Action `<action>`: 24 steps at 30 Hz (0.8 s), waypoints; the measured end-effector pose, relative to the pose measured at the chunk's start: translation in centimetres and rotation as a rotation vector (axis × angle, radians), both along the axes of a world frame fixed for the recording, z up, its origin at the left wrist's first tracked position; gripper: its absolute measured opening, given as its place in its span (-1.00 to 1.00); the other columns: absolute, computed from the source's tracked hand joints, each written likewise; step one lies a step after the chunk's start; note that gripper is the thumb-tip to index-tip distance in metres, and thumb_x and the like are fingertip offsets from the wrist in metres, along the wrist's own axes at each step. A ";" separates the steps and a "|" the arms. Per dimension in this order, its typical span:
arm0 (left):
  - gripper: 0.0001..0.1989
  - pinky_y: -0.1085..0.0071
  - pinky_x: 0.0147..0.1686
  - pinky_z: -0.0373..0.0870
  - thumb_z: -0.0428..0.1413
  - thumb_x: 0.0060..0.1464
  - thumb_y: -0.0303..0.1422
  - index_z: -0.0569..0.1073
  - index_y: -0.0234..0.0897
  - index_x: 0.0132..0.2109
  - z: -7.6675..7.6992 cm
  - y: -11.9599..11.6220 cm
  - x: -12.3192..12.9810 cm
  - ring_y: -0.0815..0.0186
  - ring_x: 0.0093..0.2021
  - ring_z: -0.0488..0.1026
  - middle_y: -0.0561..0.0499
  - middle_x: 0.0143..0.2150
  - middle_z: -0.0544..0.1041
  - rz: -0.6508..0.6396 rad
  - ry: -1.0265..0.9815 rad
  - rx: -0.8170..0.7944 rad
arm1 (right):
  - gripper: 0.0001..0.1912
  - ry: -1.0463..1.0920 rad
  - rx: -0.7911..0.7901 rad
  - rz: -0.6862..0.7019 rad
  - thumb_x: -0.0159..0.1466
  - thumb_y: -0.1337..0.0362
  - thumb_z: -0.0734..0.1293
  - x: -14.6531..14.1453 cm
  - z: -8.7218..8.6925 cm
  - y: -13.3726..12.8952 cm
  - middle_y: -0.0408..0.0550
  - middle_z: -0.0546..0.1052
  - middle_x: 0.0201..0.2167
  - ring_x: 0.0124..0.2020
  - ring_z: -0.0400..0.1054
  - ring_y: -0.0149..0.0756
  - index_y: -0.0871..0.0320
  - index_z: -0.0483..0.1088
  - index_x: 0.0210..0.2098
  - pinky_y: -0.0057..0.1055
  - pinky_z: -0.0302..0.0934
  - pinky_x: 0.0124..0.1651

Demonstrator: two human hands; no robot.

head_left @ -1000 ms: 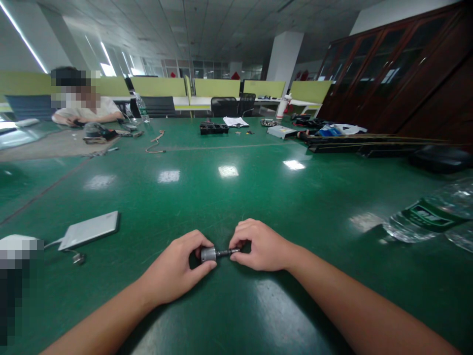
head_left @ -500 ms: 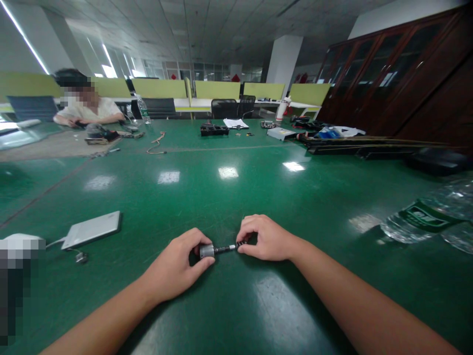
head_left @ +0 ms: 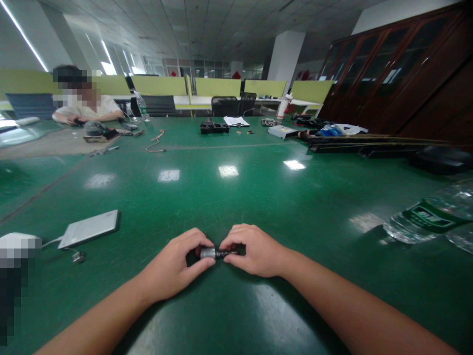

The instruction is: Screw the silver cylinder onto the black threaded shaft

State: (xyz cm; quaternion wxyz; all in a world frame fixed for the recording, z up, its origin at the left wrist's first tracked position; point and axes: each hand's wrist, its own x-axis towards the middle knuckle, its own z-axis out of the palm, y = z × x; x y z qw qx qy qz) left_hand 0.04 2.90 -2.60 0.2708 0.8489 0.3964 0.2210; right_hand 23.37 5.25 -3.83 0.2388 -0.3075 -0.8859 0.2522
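Note:
Close in front of me on the green table, my left hand (head_left: 173, 268) is closed around a silver metal cylinder (head_left: 207, 253), thumb on the near side and fingers on the far side. A thin shaft (head_left: 233, 253) runs out of the cylinder to the right, lying nearly level. Around it, close to the cylinder's end, sits a small dark coil spring (head_left: 220, 254). My right hand (head_left: 256, 251) pinches the spring between thumb and fingertips, which partly hide it. The shaft's far end disappears into the curl of that hand.
A white power bank (head_left: 88, 229) with a cable lies left. Plastic water bottles (head_left: 424, 222) lie at the right. Farther back are a black parts tray (head_left: 214, 128), papers (head_left: 236, 121) and dark metal bars (head_left: 343, 143). A person (head_left: 86, 101) sits at the far left.
My right hand has moved left along the shaft, bringing the spring from the shaft's outer end up near the cylinder. The left hand keeps its hold in about the same place.

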 end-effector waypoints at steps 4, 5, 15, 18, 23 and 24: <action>-0.86 0.36 -0.21 0.36 0.15 0.18 -0.34 0.47 -0.23 -0.11 0.0 0.0 0.1 0.26 -0.23 0.42 0.01 -0.23 0.48 0.014 0.016 -0.026 | -0.81 0.012 0.044 0.049 0.17 0.41 0.40 0.1 -0.1 0.1 -0.08 0.59 -0.35 -0.27 0.41 -0.31 0.17 0.55 -0.21 -0.37 0.19 -0.14; -0.86 0.36 -0.21 0.35 0.16 0.17 -0.34 0.47 -0.23 -0.11 0.0 0.0 0.2 0.26 -0.24 0.42 0.01 -0.23 0.48 0.018 0.021 -0.033 | -0.81 0.012 0.053 0.054 0.17 0.40 0.39 0.0 -0.2 0.1 -0.08 0.58 -0.34 -0.27 0.41 -0.30 0.18 0.55 -0.20 -0.37 0.19 -0.14; -0.88 0.35 -0.25 0.32 0.16 0.16 -0.33 0.47 -0.25 -0.16 -0.1 -0.1 0.8 0.25 -0.27 0.40 0.03 -0.28 0.45 0.110 0.058 -0.063 | -0.82 -0.067 0.092 -0.041 0.23 0.28 0.39 -0.5 -0.2 -0.5 -0.06 0.58 -0.34 -0.25 0.38 -0.26 0.16 0.55 -0.18 -0.31 0.17 -0.13; -0.87 0.34 -0.25 0.32 0.14 0.18 -0.31 0.47 -0.25 -0.15 -0.1 -0.1 0.9 0.25 -0.28 0.40 0.03 -0.28 0.44 0.108 0.063 -0.066 | -0.83 -0.067 0.091 -0.040 0.26 0.27 0.37 -0.5 0.0 -0.6 -0.06 0.58 -0.35 -0.25 0.38 -0.27 0.17 0.55 -0.18 -0.32 0.17 -0.13; -0.87 0.34 -0.24 0.31 0.14 0.18 -0.31 0.46 -0.25 -0.15 -0.1 -0.2 0.8 0.26 -0.27 0.39 0.04 -0.28 0.44 0.104 0.063 -0.069 | -0.84 -0.072 0.067 -0.045 0.30 0.29 0.33 -0.6 0.1 -0.5 -0.07 0.57 -0.34 -0.25 0.37 -0.29 0.16 0.55 -0.20 -0.33 0.15 -0.14; -0.87 0.34 -0.24 0.31 0.14 0.18 -0.31 0.45 -0.24 -0.15 -0.1 -0.2 0.7 0.25 -0.27 0.40 0.04 -0.28 0.44 0.104 0.064 -0.067 | -0.85 -0.071 0.064 -0.046 0.30 0.29 0.33 -0.6 0.0 -0.5 -0.07 0.57 -0.34 -0.25 0.37 -0.29 0.16 0.55 -0.20 -0.33 0.15 -0.14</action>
